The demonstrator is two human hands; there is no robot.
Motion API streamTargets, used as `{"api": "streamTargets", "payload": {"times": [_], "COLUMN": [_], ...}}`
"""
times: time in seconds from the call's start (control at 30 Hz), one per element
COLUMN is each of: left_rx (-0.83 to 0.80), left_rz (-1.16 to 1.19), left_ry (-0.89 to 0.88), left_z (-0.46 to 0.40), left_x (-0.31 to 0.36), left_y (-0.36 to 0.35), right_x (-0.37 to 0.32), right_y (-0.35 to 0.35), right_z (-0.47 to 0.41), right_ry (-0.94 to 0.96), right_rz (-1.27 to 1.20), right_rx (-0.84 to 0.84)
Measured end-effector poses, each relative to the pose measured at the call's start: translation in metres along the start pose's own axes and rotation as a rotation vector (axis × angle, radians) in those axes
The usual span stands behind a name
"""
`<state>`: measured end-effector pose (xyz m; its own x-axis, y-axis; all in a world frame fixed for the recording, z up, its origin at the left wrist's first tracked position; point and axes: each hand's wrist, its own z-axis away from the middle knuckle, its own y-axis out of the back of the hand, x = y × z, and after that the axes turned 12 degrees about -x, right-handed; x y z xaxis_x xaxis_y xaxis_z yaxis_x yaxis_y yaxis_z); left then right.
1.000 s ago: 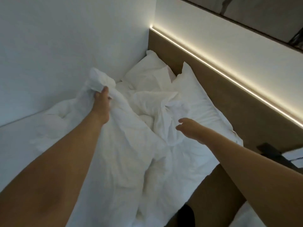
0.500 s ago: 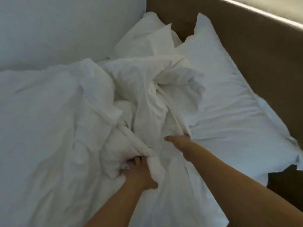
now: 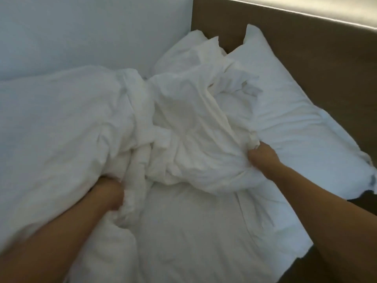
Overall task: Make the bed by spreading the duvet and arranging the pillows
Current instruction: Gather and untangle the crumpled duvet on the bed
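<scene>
So both my hands are buried in the duvet [image 3: 189,127] right now. My left hand [image 3: 109,193] is down near the middle of the bed, fingers curled into a thick twisted roll of the white fabric, knuckles half swallowed by it. My right hand [image 3: 262,155] is further toward the headboard [image 3: 306,50] end, fist closed on a bunched fold of the same duvet, with a little tuft of cloth poking out above my fingers. Honestly it's all a bit blurry, so I can't make out individual fingers on either side, just that both are clamped on fabric.

The duvet itself is a crumpled heap across the middle of the bed, piled up between my two hands and running off toward the wall [image 3: 91,31] side on my left, where it lies flatter and smoother. Part of the heap spills up over the pillows.

Two pillows up at the head end: the near pillow [image 3: 295,119] lies along the brown headboard, right next to my right hand, one end reaching the bed's edge. The far pillow [image 3: 183,52] is jammed into the corner where the headboard meets the wall, mostly covered by the duvet bunch in front of it.
</scene>
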<state>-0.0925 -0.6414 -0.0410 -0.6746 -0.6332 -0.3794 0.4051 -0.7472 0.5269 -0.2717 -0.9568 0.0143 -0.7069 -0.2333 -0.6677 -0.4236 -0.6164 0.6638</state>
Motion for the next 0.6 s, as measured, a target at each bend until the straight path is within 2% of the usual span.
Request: {"api": "streamTargets", "payload": {"times": [0.03, 0.1, 0.2, 0.23, 0.3, 0.37, 0.43, 0.47, 0.6], "left_rx": [-0.072, -0.11, -0.075, 0.016, 0.298, 0.522, 0.59, 0.616, 0.636], "left_rz": [-0.081, -0.208, -0.17, -0.09, 0.09, 0.093, 0.068, 0.128, 0.684], "left_ry": [0.05, 0.087, 0.076, 0.048, -0.048, -0.119, -0.11, -0.125, -0.359], "left_z": [0.008, 0.012, 0.031, 0.04, 0.057, 0.06, 0.053, 0.046, 0.051], "left_x": [-0.01, -0.016, 0.017, 0.039, 0.091, 0.134, 0.158, 0.162, 0.127], "left_y": [-0.01, -0.021, -0.019, -0.015, -0.006, -0.005, -0.005, -0.003, 0.031], "right_x": [0.006, 0.013, 0.01, 0.006, -0.001, -0.001, 0.009, 0.016, 0.046], "right_y": [0.019, 0.051, 0.064, 0.062, 0.057, 0.057, 0.068, 0.075, 0.096], "right_z": [0.008, 0.02, 0.037, 0.045, 0.065, 0.09, 0.106, 0.108, 0.106], "right_ry": [-0.039, -0.093, -0.055, -0.042, -0.101, -0.159, -0.092, -0.012, 0.241], "right_rz": [0.019, 0.008, -0.105, -0.176, -0.263, -0.163, -0.057, -0.08, -0.377], "right_rx": [0.033, 0.104, 0.104, 0.045, -0.194, -0.457, -0.596, -0.624, -0.758]}}
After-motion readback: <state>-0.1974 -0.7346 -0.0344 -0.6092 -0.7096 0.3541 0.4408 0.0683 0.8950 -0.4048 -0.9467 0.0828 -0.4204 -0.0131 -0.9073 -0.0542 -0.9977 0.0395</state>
